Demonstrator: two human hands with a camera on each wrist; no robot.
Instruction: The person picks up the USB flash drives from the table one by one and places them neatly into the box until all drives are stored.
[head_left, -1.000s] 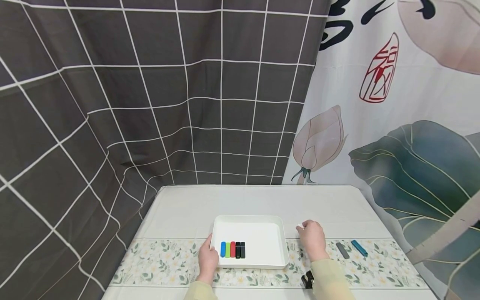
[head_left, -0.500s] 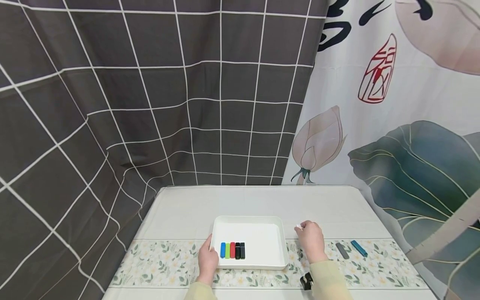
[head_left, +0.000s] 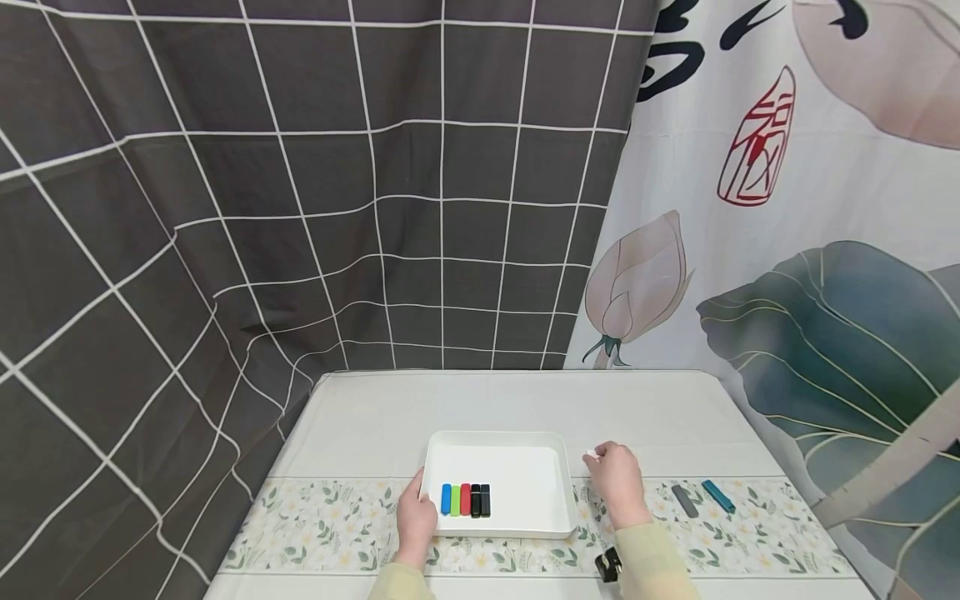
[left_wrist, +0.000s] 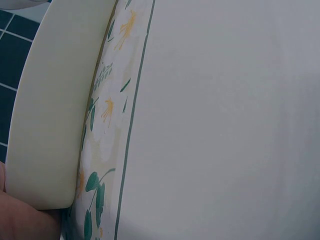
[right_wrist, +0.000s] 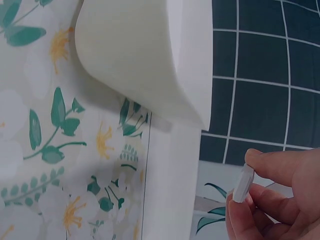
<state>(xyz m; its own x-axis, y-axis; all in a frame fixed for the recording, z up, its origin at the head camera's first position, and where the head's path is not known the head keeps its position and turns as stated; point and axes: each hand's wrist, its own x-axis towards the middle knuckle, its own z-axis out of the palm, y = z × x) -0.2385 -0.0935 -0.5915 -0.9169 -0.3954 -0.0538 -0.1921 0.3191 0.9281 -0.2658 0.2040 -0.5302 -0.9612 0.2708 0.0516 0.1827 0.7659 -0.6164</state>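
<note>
Bench (head_left: 517, 400): carrying one white tray (head_left: 521, 479). Left hand (head_left: 416, 518): fingers gripping the tray's left side. Right hand (head_left: 618, 479): hovering near the right side. Five short sticks (head_left: 466, 500): lying inside, side by side. Small white piece (right_wrist: 243, 184): right fingers are pinching it.

Right wrist view: right hand (right_wrist: 280, 192), at 4 o'clock, cut off by the picture's edge; its thumb and fingers cover the ends of a white piece (right_wrist: 243, 186), kind undetermined. White tray (right_wrist: 130, 55) truncated at 12 o'clock.

Left wrist view: left hand (left_wrist: 27, 220), at 8 o'clock, shows only in part; remainder out of frame.

Head view: black item (head_left: 608, 565), at 5 o'clock, too small to identify. Left sleeve (head_left: 401, 583) and right sleeve (head_left: 660, 567) cut off below.
</note>
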